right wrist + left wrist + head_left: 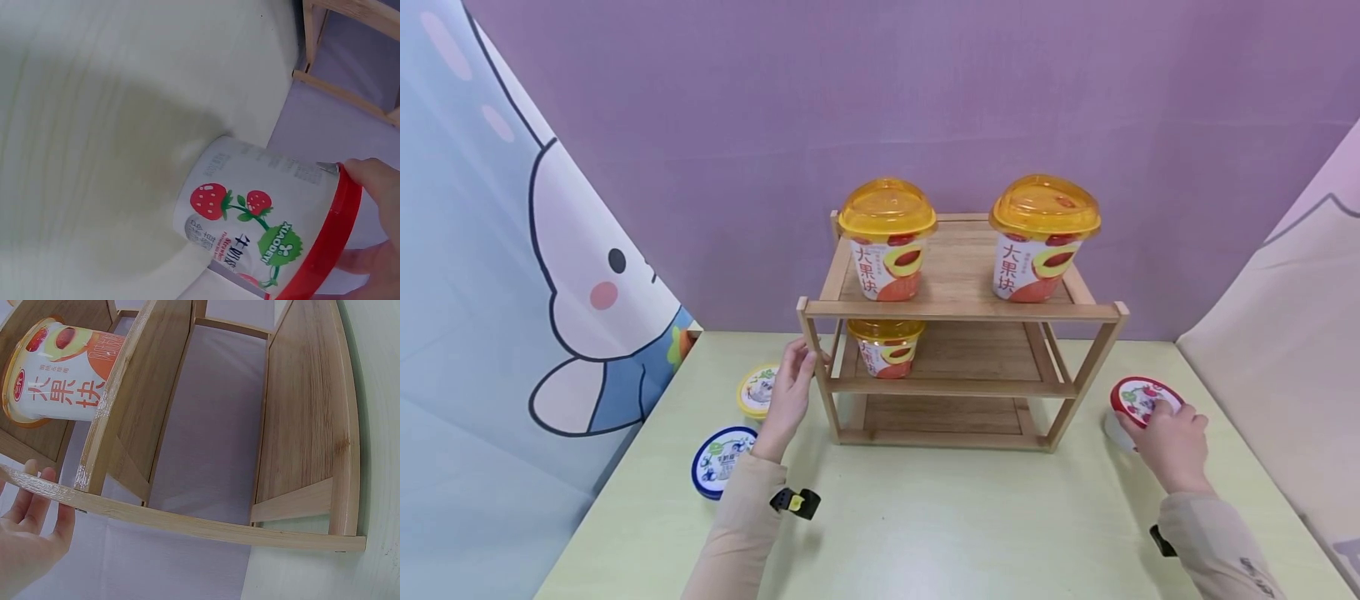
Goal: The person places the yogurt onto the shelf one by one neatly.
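Observation:
A three-tier wooden shelf point(962, 387) stands at the middle of the table. My left hand point(793, 379) holds its front left post point(156, 515), fingers around the wood near the top. At the right, my right hand point(1172, 446) grips a white tub with a red lid point(1142, 398) by its rim. In the right wrist view, strawberries are printed on the side of this tub point(250, 212), and its base is at the table or very close to it; I cannot tell which. Part of the lid is hidden under my fingers.
Two yellow-lidded fruit cups point(887, 242) point(1041, 242) stand on the top tier, and a similar cup point(887, 354) is on the middle tier. Left of the shelf are a yellow-lidded tub point(756, 390) and a blue-lidded tub point(718, 462), partly behind my left arm. A purple cloth point(737, 167) hangs behind.

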A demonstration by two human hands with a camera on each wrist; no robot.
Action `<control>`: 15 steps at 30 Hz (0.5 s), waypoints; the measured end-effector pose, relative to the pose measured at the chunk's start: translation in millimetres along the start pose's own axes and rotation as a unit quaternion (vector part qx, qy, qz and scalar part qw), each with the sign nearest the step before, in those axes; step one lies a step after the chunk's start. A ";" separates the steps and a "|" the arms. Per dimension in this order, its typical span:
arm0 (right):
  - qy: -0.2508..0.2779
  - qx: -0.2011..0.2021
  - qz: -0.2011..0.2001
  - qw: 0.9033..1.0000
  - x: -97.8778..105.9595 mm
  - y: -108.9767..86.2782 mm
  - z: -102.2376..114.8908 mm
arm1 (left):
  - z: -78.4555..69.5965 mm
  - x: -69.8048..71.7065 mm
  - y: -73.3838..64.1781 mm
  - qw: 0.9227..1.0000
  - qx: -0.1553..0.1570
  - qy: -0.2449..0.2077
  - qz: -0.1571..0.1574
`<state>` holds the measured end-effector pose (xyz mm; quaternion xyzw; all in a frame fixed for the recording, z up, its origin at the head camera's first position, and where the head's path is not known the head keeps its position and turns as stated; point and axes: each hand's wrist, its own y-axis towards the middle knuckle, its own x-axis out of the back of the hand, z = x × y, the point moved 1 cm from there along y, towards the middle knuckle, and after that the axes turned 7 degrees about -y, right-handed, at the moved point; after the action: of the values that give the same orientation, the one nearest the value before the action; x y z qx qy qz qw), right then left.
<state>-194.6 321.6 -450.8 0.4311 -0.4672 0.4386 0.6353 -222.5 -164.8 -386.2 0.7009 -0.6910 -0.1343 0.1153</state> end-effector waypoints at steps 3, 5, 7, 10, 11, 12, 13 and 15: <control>-0.004 0.000 0.016 1.000 1.8 -0.1 0.7 | 0.6 0.1 0.1 1.000 0.000 0.001 -0.001; -0.003 0.007 0.021 1.000 3.8 0.1 -0.3 | 0.9 0.2 0.2 1.000 0.000 0.001 -0.002; 0.001 0.020 0.015 1.000 5.8 0.7 -3.0 | 0.8 0.3 0.3 1.000 0.001 0.002 -0.003; 0.018 0.054 -0.001 0.998 7.8 3.7 -10.3 | 0.7 0.3 0.7 1.000 0.004 0.004 -0.002; 0.025 0.067 -0.003 0.997 8.3 5.2 -13.3 | 0.7 0.4 0.8 1.000 0.004 0.003 -0.002; 0.031 0.083 -0.003 0.996 8.8 6.9 -16.2 | 0.8 0.5 1.0 1.000 0.005 0.004 -0.002; 0.039 0.098 -0.001 0.994 9.0 9.2 -19.4 | 0.9 0.6 1.2 1.000 0.006 0.004 -0.002; 0.052 0.122 0.011 0.991 9.5 13.8 -25.1 | 1.1 0.8 1.3 1.000 0.007 0.004 -0.001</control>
<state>-200.7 350.5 -444.6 0.4768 -0.3813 0.5214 0.5962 -224.2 -165.6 -386.8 0.7028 -0.6908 -0.1265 0.1132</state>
